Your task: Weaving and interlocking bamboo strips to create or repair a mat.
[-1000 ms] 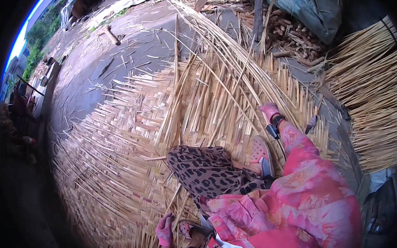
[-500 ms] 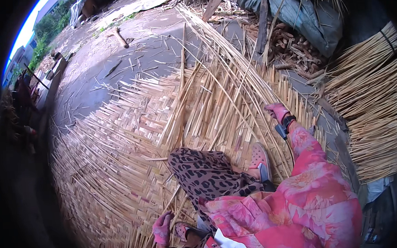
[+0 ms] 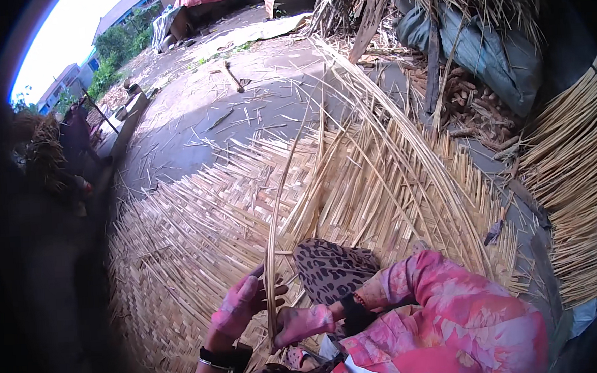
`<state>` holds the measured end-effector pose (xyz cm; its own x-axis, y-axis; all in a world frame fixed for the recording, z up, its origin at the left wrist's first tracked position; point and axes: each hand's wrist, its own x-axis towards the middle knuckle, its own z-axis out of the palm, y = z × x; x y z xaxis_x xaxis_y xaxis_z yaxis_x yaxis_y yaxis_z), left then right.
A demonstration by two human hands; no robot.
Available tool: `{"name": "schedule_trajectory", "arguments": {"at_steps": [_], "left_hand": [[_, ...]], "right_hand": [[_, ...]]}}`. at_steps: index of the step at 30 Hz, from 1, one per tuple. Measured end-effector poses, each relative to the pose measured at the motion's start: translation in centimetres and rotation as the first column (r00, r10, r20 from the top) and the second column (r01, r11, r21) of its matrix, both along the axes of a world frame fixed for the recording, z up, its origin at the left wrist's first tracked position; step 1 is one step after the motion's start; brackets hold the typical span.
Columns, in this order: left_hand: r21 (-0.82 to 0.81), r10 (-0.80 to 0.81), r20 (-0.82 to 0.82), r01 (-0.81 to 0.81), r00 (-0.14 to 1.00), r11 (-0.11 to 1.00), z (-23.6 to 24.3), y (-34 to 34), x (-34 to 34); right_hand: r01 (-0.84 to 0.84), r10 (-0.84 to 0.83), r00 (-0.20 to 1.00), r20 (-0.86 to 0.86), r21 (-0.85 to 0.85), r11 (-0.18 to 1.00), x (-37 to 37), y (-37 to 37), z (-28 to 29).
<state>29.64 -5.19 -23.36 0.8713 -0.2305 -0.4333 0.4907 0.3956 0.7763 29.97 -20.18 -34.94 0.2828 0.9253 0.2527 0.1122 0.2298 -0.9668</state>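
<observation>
A long split-reed strip [image 3: 277, 221] rises in front of me and bends away over the mat. My right hand [image 3: 304, 324], in a pink fingerless glove, is closed on the strip's near end. My left hand [image 3: 240, 303], gloved alike, has its fingers spread behind the strip, just above the right hand; whether it touches is unclear. Beneath lies a woven reed mat [image 3: 155, 288] with a herringbone pattern and loose ends along its far edge. A bundle of long reed strips [image 3: 411, 137] lies across the mat's right part. My knee in spotted trousers [image 3: 333, 269] is beside the hands.
Bundled reeds [image 3: 582, 192] are stacked along the right side. Corn cobs [image 3: 476, 103] are heaped at the back right, near a blue-grey tarp [image 3: 487, 48] and an upright plank [image 3: 432, 65]. A wooden stick [image 3: 234, 77] and scattered reed bits lie on the concrete floor [image 3: 174, 135] beyond the mat.
My right hand has come from the reed bundle at the right to my front, now holding a strip. My left hand has risen to the strip. The view has shifted.
</observation>
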Motion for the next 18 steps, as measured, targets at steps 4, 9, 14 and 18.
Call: {"name": "schedule_trajectory", "arguments": {"at_steps": [4,9,14,18], "left_hand": [[0.256,0.116,-0.125,-0.081,0.985,0.963,-0.5,-0.3,-0.7],[0.911,-0.329,0.412,-0.379,0.850,0.161,-1.2,6.0,-6.9],[0.879,-0.091,0.476,-0.477,0.875,0.015,2.6,8.2,-13.3],[0.755,-0.083,0.480,-0.459,0.874,-0.469,-0.4,15.0,-24.2]], "right_hand": [[-0.344,0.316,0.937,-0.150,-0.549,0.761,-0.2,2.1,6.6],[0.376,-0.532,0.362,0.765,0.403,0.835,13.0,-0.1,11.5],[0.375,-0.238,0.265,0.934,0.127,0.918,25.2,-2.0,8.5],[0.340,-0.365,0.211,0.907,0.282,0.897,30.2,-3.1,11.0]]}}
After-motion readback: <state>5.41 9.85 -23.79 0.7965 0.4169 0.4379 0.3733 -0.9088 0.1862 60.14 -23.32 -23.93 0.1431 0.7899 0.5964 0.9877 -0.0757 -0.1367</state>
